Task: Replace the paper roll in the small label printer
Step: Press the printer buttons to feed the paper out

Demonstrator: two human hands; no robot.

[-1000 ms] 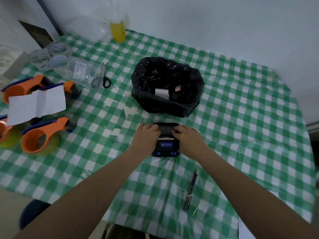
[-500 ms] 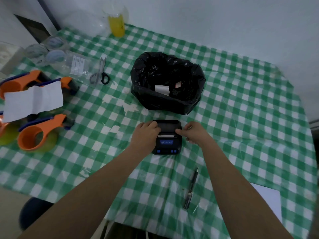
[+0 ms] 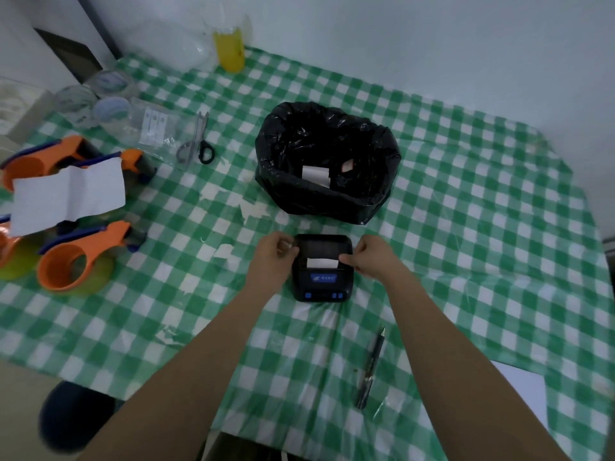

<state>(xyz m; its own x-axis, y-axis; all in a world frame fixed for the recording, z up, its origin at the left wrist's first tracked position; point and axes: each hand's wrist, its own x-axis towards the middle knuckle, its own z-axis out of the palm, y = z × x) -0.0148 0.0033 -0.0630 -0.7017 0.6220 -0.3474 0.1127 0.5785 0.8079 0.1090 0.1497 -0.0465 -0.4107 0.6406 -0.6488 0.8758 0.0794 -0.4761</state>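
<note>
The small black label printer (image 3: 322,284) lies on the green checked tablecloth, its blue buttons facing me. A short white paper strip (image 3: 321,262) sticks out of its slot, and the lid looks closed. My left hand (image 3: 271,257) sits at the printer's upper left corner with its curled fingers against the casing. On the right side, my right hand (image 3: 371,257) pinches at the right end of the paper strip. Just behind the printer, a black bin bag (image 3: 293,191) holds a white piece of paper (image 3: 315,175).
A dark pen (image 3: 371,367) lies near the front edge, right of my arms. At the left stand orange tape dispensers (image 3: 76,257) with a white sheet (image 3: 66,194) over them. Further back are scissors (image 3: 198,143), clear bags and a yellow bottle (image 3: 229,49).
Both hands have come off the top of the printer and moved out to its sides. The white paper strip at the slot now shows.
</note>
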